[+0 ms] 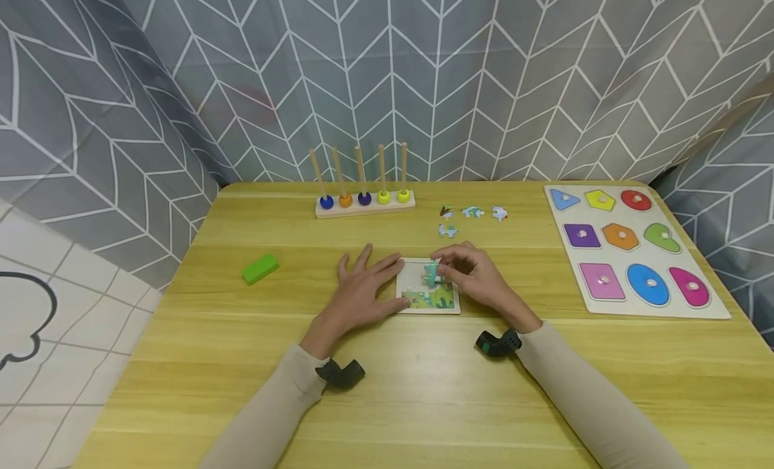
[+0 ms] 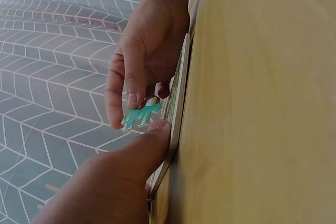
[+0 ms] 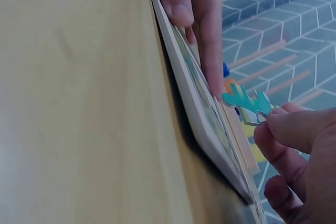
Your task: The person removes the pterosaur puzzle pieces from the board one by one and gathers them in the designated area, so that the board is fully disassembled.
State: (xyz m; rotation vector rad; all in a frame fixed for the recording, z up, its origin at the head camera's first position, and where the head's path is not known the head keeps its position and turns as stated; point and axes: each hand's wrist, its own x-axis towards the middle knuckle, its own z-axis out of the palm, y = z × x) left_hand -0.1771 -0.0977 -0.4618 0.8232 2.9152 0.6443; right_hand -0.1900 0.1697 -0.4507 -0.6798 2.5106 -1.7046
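A teal jigsaw puzzle piece [image 1: 431,274] is pinched between the thumb and fingers of my right hand [image 1: 474,274]. In the right wrist view the piece [image 3: 247,100] is held above the puzzle board [image 3: 197,114]. The square puzzle board [image 1: 417,311] lies flat on the table, with green and yellow pieces fitted along its near side and bare tray at its far left. My left hand [image 1: 365,291] rests at the board's left side, fingers spread, with the thumb [image 2: 157,127] on the board's near left edge.
Several loose puzzle pieces [image 1: 473,212] lie beyond the board. A peg stand [image 1: 365,207] with coloured rings is at the back, and a green block [image 1: 261,269] lies to the left. On the right is a knobbed shape board [image 1: 635,250]. A patterned curtain [image 1: 423,86] hangs behind the table.
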